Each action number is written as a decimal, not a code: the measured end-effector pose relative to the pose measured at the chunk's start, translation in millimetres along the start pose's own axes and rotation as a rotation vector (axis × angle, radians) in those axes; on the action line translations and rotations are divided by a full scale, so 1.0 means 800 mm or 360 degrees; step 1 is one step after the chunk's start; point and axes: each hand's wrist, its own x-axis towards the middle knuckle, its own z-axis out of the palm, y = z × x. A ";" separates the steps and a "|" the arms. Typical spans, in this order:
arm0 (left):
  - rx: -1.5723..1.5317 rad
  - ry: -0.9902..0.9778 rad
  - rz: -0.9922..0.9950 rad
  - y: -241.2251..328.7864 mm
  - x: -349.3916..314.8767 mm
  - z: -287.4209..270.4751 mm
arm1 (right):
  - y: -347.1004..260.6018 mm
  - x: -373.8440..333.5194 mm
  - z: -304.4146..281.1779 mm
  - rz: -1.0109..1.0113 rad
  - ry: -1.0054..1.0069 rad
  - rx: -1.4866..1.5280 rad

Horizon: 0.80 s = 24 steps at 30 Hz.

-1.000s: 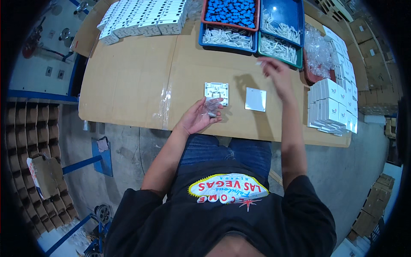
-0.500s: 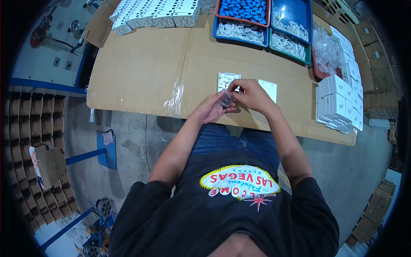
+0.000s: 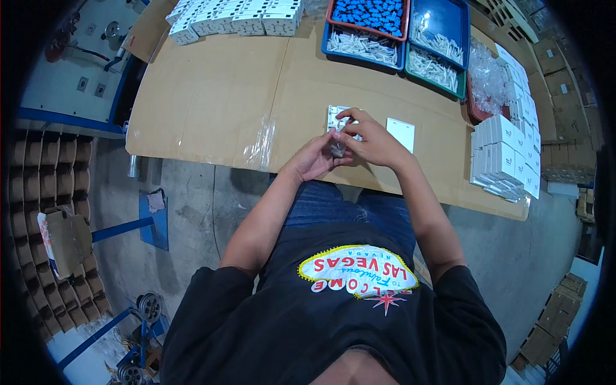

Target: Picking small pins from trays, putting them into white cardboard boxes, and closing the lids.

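My left hand [image 3: 312, 160] is closed around a small clear plastic bag [image 3: 337, 151] with something greyish in it, near the front edge of the cardboard-covered table. Above the bag, my right hand [image 3: 375, 141] has its thumb and fingers bent together at the bag's upper end; whatever sits between those fingertips is too small to make out. Just beyond the hands lies a white plate with small fittings [image 3: 336, 113], partly covered by my right fingers. A plain white flat panel [image 3: 401, 135] rests on the table right of my right hand.
Stacked white boxes [image 3: 504, 154] stand at the right edge, beside crumpled clear bags [image 3: 487, 80]. At the back are trays of blue parts [image 3: 367, 14] and white plugs [image 3: 360, 48]. Rows of white boxes [image 3: 237, 19] line the far left. Left of the table stands a cardboard divider grid [image 3: 54, 170].
My right fingers have shifted slightly, now reaching further over the white plate while staying at the bag. The left hand keeps its hold. The whole view has tilted a little.
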 end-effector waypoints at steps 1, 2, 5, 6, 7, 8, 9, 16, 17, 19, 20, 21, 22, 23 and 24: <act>0.0004 -0.0017 -0.0002 -0.001 0.004 0.000 | 0.003 0.000 0.000 0.0004 0.0011 -0.0013; 0.0027 0.0007 0.0002 -0.003 0.005 0.000 | 0.007 -0.001 0.004 -0.0012 -0.0006 0.0012; 0.0027 0.0071 -0.0007 0.001 0.002 0.018 | 0.019 0.002 0.018 -0.0013 -0.0011 0.0048; -0.0001 0.0133 -0.0012 0.004 0.002 0.025 | 0.024 0.002 0.019 -0.0009 -0.0003 0.0038; 0.0009 0.0120 -0.0015 0.005 -0.001 0.018 | 0.021 0.005 0.022 -0.0021 -0.0006 0.0038; 0.0069 0.0115 -0.0012 0.003 -0.001 0.007 | 0.019 0.004 0.025 -0.0009 0.0014 0.0030; 0.0129 0.0108 -0.0011 -0.001 -0.001 -0.003 | 0.017 0.004 0.027 -0.0048 -0.0024 0.0045; -0.0052 -0.0042 -0.0038 0.000 0.001 0.001 | 0.051 -0.002 -0.024 0.0284 0.0123 0.0661; -0.0075 -0.0057 -0.0094 0.002 0.001 0.001 | 0.062 -0.002 -0.042 0.0563 0.0232 0.0790; -0.0134 -0.0071 -0.0115 0.007 0.005 0.010 | 0.147 0.001 -0.070 0.0300 0.0739 0.0465; -0.0183 -0.0096 -0.0123 0.010 0.005 0.016 | 0.174 0.004 -0.094 0.0418 0.0947 0.0283; -0.0231 -0.0122 -0.0131 0.012 0.005 0.020 | 0.199 0.006 -0.120 0.0536 0.1151 0.0095; -0.0226 -0.0127 -0.0138 0.012 0.005 0.021 | 0.236 0.007 -0.142 0.0535 0.1312 -0.0086; -0.0221 -0.0129 -0.0139 0.012 0.006 0.021 | 0.267 0.006 -0.159 0.0534 0.1468 -0.0273; -0.0215 -0.0122 -0.0126 0.013 0.005 0.018 | 0.279 0.011 -0.171 0.0526 0.1468 -0.0269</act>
